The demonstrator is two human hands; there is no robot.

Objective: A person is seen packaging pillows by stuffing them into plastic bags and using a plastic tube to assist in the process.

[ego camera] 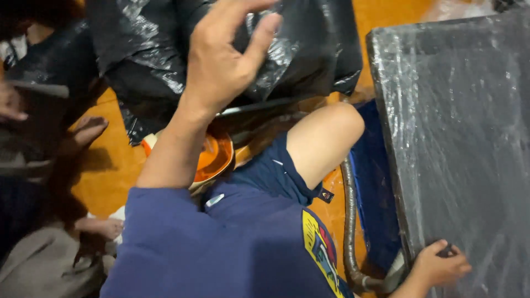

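Note:
My left hand point(223, 58) is raised at the top centre, fingers spread, right in front of a crumpled black plastic bag point(309, 49); nothing shows in its grasp. My right hand point(439, 267) is at the bottom right, fingers curled on the lower edge of a large dark flat panel point(464, 138) wrapped in clear film. A small dark bit shows between its fingers. My bent bare knee point(326, 138) and blue shorts lie between the two hands.
An orange tape roll point(212, 157) lies under my left forearm on the orange floor point(110, 165). A grey ribbed hose point(349, 221) and a blue sheet point(375, 182) run beside the panel. Another person's hand point(11, 102) and foot point(88, 129) are at the left.

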